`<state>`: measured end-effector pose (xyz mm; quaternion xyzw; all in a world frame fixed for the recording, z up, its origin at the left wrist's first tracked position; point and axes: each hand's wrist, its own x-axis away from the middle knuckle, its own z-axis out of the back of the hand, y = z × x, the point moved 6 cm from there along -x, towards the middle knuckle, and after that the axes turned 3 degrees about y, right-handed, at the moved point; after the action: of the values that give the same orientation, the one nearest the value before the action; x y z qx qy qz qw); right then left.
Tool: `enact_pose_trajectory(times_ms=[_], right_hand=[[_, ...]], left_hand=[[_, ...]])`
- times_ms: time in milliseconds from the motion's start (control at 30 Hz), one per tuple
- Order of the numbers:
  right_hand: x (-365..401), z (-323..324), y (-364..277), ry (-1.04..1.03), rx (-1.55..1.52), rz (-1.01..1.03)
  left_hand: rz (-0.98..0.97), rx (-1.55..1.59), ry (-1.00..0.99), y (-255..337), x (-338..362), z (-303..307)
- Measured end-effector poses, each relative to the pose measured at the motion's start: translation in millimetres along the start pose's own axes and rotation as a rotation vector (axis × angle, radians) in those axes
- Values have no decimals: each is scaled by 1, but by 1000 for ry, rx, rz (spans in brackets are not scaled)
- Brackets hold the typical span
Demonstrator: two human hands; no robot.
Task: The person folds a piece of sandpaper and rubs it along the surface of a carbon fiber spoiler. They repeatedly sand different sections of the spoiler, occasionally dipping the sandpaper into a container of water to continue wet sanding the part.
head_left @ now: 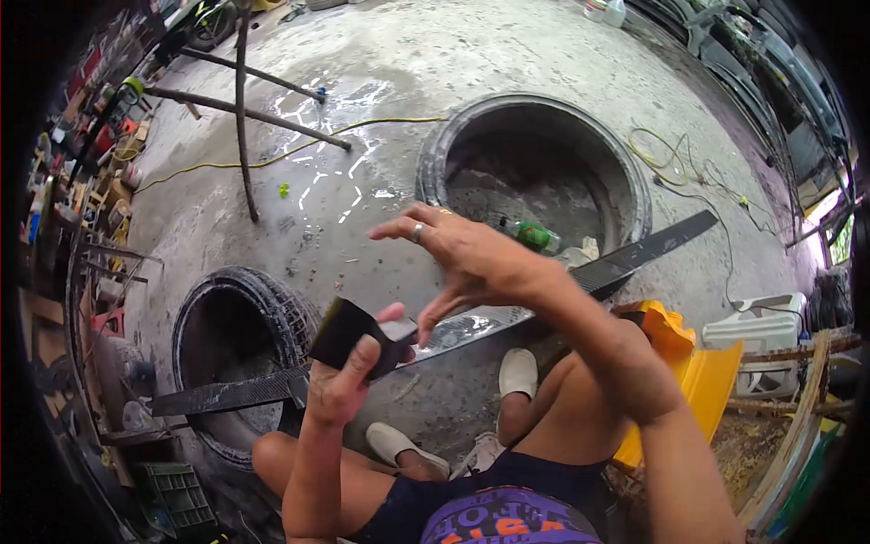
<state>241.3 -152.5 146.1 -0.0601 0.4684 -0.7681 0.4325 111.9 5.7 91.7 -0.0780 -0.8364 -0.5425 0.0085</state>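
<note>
My left hand (pixel 341 381) is closed around a black block (pixel 348 339) with flat faces, which looks like a sanding block; a grey flat part shows at its right side. My right hand (pixel 471 258) is raised up and to the right of the block, fingers curved and apart, with nothing in it. Beneath both hands, a long dark strip with a woven, carbon-fibre look (pixel 634 254) lies across two tyres. Its middle is glossy and wet, and my arms hide parts of it.
A large tyre (pixel 642 195) lies ahead with a green bottle (pixel 533 237) inside. Another tyre (pixel 296 319) is at left. Yellow panels (pixel 693 399) and a white plastic stool (pixel 757 325) stand at right. A metal-bar stand (pixel 243 118) and yellow hose (pixel 362 124) are farther off.
</note>
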Motion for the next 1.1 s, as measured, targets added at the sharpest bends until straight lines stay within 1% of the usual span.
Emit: enact_pose_trajectory(times_ms=[67, 100, 133, 200, 233, 300, 333, 367, 400, 467, 500, 533, 600, 633, 667, 733, 767, 967, 1100], right_hand=[[28, 19, 13, -150, 257, -76], [45, 37, 28, -167, 264, -132], [66, 55, 49, -190, 272, -180], [116, 79, 98, -199, 352, -343], [144, 80, 126, -229, 399, -374], [188, 70, 164, -294, 496, -396], [200, 62, 170, -329, 542, -389], [210, 56, 177, -349, 567, -378], [214, 50, 184, -350, 550, -374], [228, 41, 206, -498, 708, -463], [226, 40, 203, -485, 741, -409], [227, 39, 201, -487, 727, -408], [229, 40, 197, -478, 804, -403], [227, 41, 193, -416, 814, -367], [228, 41, 192, -418, 803, -375], [227, 42, 190, -384, 838, -333], [227, 41, 192, -387, 828, -340], [223, 42, 196, -451, 766, -437], [227, 40, 197, -423, 757, -425]], left_hand=[[-44, -298, 20, -4, 2, -8], [-132, -318, 103, -8, -1, -12], [-139, -321, 109, -12, -3, -6], [35, -553, 138, -31, -7, 12], [73, -481, 189, -44, -7, 19], [68, -551, 187, -54, -14, 22], [69, -616, 174, -59, -18, 24], [-2, -687, 151, -64, -23, 25], [9, -697, 158, -66, -27, 25], [-12, -795, 88, -71, -39, 16], [-32, -829, 66, -76, -44, 13], [-20, -836, 69, -83, -50, 14], [-69, -903, -28, -95, -63, 11], [-54, -918, -71, -100, -68, 9], [-42, -919, -77, -105, -73, 8], [-102, -995, -169, -112, -81, 0], [-86, -1014, -210, -115, -84, -2], [-92, -1052, -296, -133, -90, -9], [-102, -1023, -270, -126, -97, -4]])
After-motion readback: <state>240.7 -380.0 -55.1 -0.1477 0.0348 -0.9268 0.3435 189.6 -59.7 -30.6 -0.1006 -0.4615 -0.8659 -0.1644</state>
